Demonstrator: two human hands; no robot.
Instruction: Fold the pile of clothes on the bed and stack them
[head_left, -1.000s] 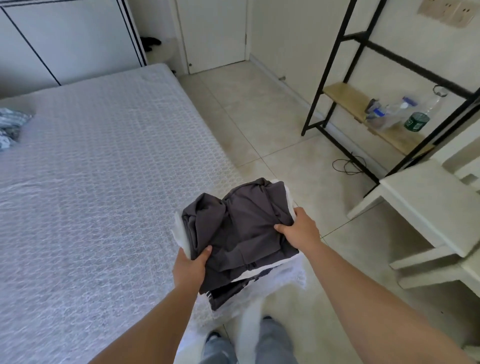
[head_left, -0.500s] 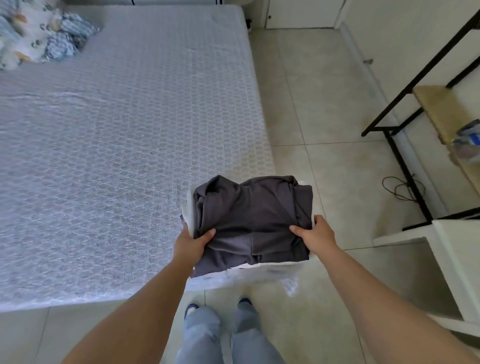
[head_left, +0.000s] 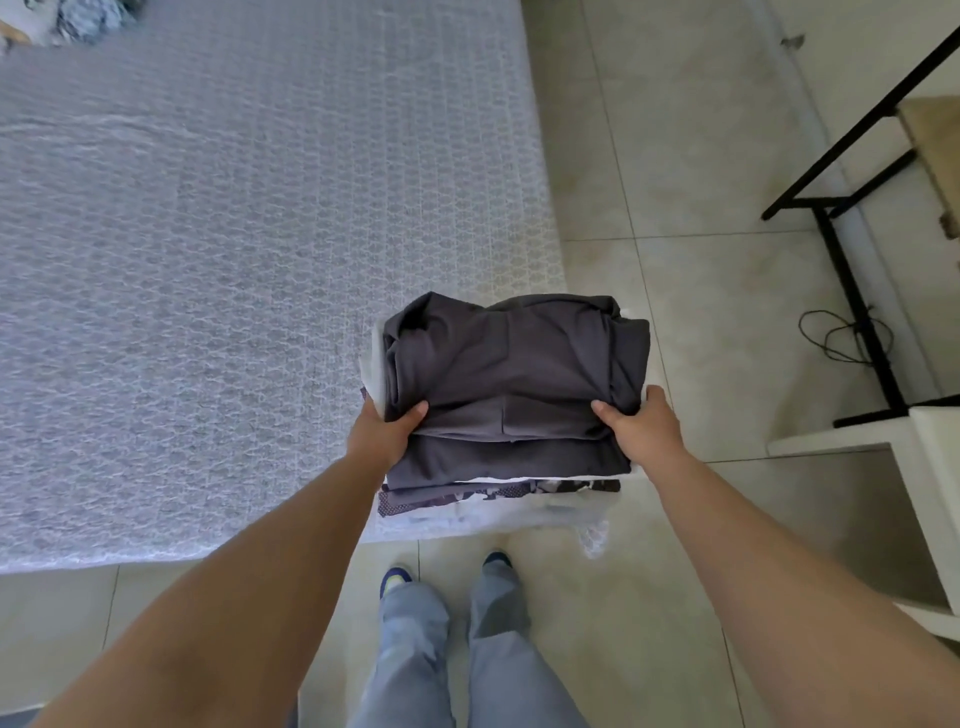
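Fingers curl under, thumbs clamp on top: left hand (head_left: 385, 432) & right hand (head_left: 640, 429) hold folded stack (head_left: 511, 395) at bed (head_left: 218, 249) corner. Mostly done; loose clothes (head_left: 88, 18) remain far end.

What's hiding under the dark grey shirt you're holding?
Under the dark grey garment peek a white layer and a patterned purple cloth. Only their front edges show; how many more pieces lie beneath is covered.
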